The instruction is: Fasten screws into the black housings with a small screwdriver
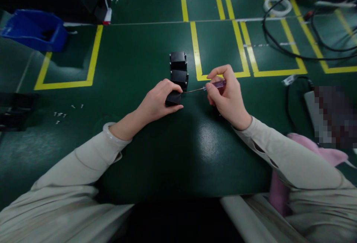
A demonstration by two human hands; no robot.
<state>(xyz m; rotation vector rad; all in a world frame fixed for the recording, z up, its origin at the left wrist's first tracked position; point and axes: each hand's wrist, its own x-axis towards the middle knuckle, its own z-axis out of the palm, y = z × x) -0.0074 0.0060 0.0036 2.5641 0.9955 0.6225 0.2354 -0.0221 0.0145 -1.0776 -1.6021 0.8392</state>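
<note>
Black and boxy, the small block (173, 98) sits under the left hand (158, 103), whose grip is clenched over its top and near side, pinning it to the green bench (139, 60). The right hand (227, 94) pinches a slim screwdriver (208, 87) by its translucent purple handle, thumb and forefinger closed around it, the thin metal shaft lying almost level and its tip touching the block's right face. The block looks rigid and light, probably hard plastic or metal, with smooth sides that could slide on the glossy mat (so holding it from above across opposite edges seems the surest hold). The screwdriver is stiff and narrow, best taken at the handle. Just behind the held block two more black blocks (178, 68) stand in a row, touching one another. Further left a few tiny pale screws (60, 115) lie loose on the bench. A blue bin (36, 29) rests at the far left; what it contains cannot be made out. Black cables (279, 42) loop at the far right
</note>
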